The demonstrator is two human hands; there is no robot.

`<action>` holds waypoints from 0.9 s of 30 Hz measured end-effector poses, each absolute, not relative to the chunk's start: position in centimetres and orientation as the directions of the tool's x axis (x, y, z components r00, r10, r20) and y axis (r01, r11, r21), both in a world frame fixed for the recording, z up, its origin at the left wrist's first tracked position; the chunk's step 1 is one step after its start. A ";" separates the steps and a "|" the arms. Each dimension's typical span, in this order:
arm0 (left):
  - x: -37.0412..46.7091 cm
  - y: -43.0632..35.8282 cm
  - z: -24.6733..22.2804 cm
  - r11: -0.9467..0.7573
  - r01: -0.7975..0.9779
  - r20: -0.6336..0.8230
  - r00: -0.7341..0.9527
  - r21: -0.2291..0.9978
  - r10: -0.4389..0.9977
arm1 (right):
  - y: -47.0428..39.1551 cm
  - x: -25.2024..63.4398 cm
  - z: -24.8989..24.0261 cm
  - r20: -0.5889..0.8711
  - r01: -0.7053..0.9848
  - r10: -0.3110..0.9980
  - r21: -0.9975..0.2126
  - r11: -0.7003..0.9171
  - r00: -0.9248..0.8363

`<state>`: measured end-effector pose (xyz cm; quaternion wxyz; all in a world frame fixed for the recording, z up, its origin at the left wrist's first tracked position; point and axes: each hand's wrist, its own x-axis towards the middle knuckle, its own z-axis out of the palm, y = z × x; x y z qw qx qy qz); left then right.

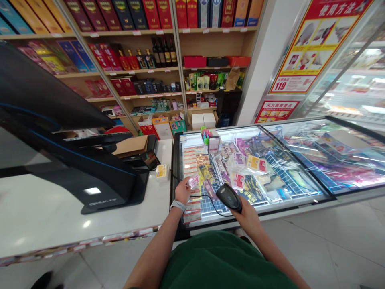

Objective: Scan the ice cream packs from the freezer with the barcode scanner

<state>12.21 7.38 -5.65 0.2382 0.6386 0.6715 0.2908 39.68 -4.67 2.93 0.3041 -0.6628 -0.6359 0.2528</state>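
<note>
My right hand [247,216] grips a black barcode scanner [229,197], its head pointing up and left over the glass lid of the freezer. My left hand [182,191], with a grey watch on the wrist, is closed on a small clear pack with a pink label [193,181]. That pack is above the left part of the glass. Several similar packs with red or yellow labels lie to the right in a clear plastic bag [245,169]. One yellow-labelled pack [161,172] sits on the white counter at left. The scanner's cable [210,201] loops between my hands.
A black checkout terminal [114,188] stands on the white counter [60,216] at left, beside an open cardboard box [130,146]. The chest freezer's dark frame [177,208] borders the glass. Shelves of boxes and bottles [165,52] stand behind. A small colourful item [206,134] sits at the freezer's back.
</note>
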 end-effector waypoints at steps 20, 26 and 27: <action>12.7 7.0 -4.1 0.050 0.515 0.032 -0.149 0.856 0.988 | -5.2 39.7 3.3 0.041 0.716 0.996 -0.698 -0.025 0.075; 12.9 7.0 -3.7 0.029 0.495 0.059 -0.162 0.868 0.985 | -5.4 39.6 3.7 0.040 0.707 0.996 -0.706 -0.029 0.081; 12.9 7.0 -3.7 0.029 0.493 0.058 -0.162 0.869 0.985 | -5.4 39.6 3.7 0.040 0.708 0.996 -0.705 -0.029 0.081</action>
